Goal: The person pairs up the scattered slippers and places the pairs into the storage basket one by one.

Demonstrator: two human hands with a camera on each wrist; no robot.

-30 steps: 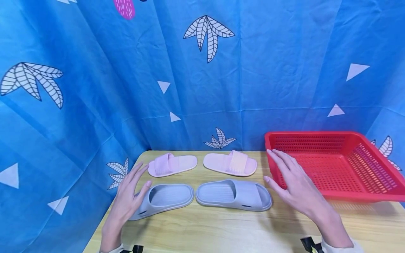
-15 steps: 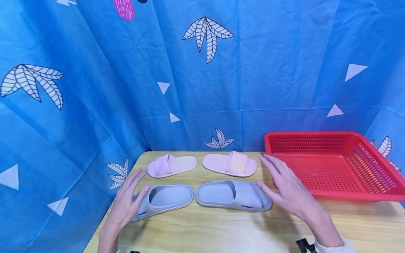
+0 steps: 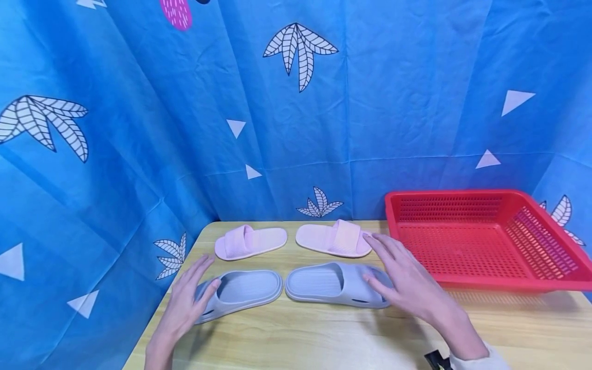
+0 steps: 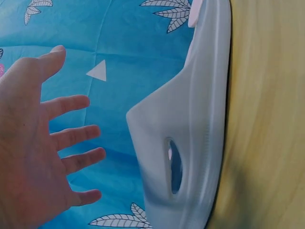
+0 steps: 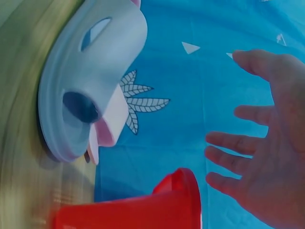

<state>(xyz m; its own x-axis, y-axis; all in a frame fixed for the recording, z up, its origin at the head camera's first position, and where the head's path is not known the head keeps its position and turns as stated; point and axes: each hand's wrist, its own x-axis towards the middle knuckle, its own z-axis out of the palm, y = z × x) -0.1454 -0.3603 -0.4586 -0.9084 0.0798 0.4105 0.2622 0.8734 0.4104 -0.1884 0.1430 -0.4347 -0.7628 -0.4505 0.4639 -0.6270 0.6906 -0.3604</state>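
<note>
The left hand (image 3: 185,303) is held above the toe end of the left grey slipper (image 3: 250,288), and in the left wrist view there is a gap between them. Its fingers are spread, with nothing in them. The right hand (image 3: 411,282) is above the toe end of the right grey slipper (image 3: 319,282); its fingers are also spread and hold nothing, and the right wrist view shows them apart from the slipper. Both grey slippers lie on the wooden surface (image 3: 296,339), soles down, their heel ends turned to each other with a narrow gap between. Behind them, in the same manner, lie the left pink slipper (image 3: 268,238) and the right pink slipper (image 3: 314,236), the straps at the outer sides. The red basket (image 3: 509,283), which has perforated walls, stands on the right, near the right hand. Behind everything hangs a blue curtain (image 3: 393,103) with white leaves and triangles. At the right wrist one sees a white sleeve (image 3: 478,358).
</note>
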